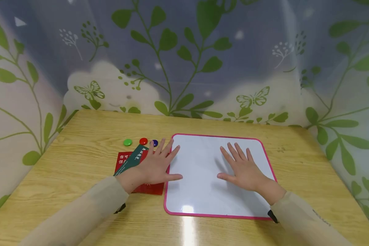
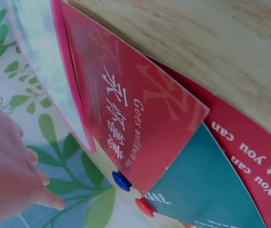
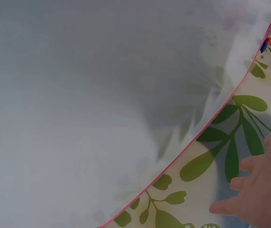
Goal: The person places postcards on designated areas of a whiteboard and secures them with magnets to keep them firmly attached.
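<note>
A whiteboard [image 1: 200, 194] with a pink rim lies flat on the wooden table. My right hand [image 1: 246, 172] hovers over its right part with fingers spread, holding nothing. Spread as well, my left hand [image 1: 155, 167] is above the board's left edge and a pile of cards. Two of these are red, a top red card [image 2: 126, 95] and a lower red card [image 2: 249, 133], with a dark green card [image 2: 201, 175] between them. White lettering shows on the cards. Behind the pile sit a green magnet [image 1: 127, 142], a red magnet [image 1: 143, 141] and a blue magnet [image 1: 155, 143], all round.
The wooden table [image 1: 86, 150] extends on both sides of the board. A cloth backdrop [image 1: 184, 78] printed with leaves and butterflies stands behind and on both sides. Bright light reflects off the board's front edge and the table.
</note>
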The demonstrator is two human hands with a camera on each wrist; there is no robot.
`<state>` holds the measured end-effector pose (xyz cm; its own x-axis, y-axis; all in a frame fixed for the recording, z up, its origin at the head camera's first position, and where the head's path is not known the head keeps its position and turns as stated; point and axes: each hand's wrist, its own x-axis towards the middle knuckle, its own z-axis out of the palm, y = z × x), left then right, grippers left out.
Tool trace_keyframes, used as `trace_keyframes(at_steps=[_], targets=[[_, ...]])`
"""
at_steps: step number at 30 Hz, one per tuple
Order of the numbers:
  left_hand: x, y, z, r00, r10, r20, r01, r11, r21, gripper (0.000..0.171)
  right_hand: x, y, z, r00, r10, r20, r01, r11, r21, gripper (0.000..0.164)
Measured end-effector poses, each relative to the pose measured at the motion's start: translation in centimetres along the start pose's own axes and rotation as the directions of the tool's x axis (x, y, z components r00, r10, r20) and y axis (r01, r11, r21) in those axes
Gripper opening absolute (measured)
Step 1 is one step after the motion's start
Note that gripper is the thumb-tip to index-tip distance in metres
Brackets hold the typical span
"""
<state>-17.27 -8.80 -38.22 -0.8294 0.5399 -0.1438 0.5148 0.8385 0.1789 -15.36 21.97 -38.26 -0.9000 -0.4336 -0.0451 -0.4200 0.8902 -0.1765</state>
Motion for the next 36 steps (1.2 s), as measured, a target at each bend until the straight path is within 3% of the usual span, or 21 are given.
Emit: trace_keyframes(at_steps=[9,21,36], targets=[[-0.7,-1.5,0.6,0.999,-0.001,-0.042,0.000,1.000,-0.015,0.094,0.0,0.2,0.2,1.000,0.010,0.004,-0.010,1.000,0.004,0.087],[-2.2,-4.5,1.2,0.994,-0.081,-0.069,0.082,0.996,0.015,0.094,-0.1,0.7,0.3,1.000,0.024,0.006,-0.024,1.000,-0.011,0.088],[-3.2,-7.7,1.9,0.982,-0.170,-0.087,0.167,0.985,-0.036,0.098,-1.0,2.1,0.1,0.997,0.071,0.008,-0.071,0.997,-0.014,0.088]])
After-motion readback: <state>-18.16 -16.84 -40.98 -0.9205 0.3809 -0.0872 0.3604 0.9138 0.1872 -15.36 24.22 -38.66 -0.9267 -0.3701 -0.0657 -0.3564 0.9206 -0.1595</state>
